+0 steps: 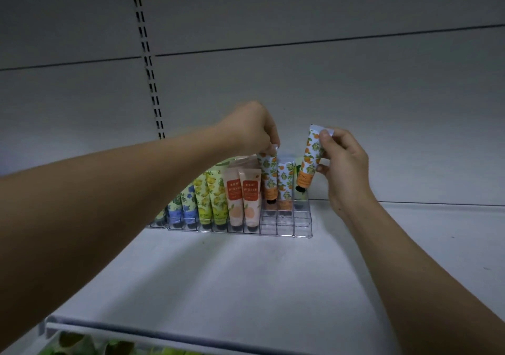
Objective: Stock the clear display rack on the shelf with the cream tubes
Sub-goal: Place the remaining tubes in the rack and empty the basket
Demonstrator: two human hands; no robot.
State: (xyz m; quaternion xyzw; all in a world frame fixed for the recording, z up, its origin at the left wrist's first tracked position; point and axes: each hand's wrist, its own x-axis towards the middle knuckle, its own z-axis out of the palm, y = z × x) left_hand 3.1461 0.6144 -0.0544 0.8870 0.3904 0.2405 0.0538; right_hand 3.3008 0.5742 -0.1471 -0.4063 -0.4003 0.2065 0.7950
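1. We see a clear display rack [284, 223] standing on a white shelf [246, 278], close to the pale back panel [328, 87].
2. Our left hand [252, 129] reaches over the rack, its fingertips pinching the crimped top of an orange-print cream tube [269, 175] that stands cap-down and slightly tilted in a rear compartment.
3. Our right hand [345, 169] holds a second orange-print tube [310, 160] just above the rack's right end, thumb on its upper edge and fingers curled behind it; the black cap points down, clear of the compartments.
4. Between these two, a third orange-print tube [285, 182] sits lower in the rack.
5. To the left, the front rows are filled with two peach tubes [243, 201], yellow lemon-print tubes [210, 199] and blue floral tubes [183, 207], all cap-down.
6. The front compartments at the right end hold no tubes.
7. A slotted metal upright [149, 62] runs up the back panel, and the shelf's front rail [164, 333] crosses the bottom of the view, with blurred green items below it.
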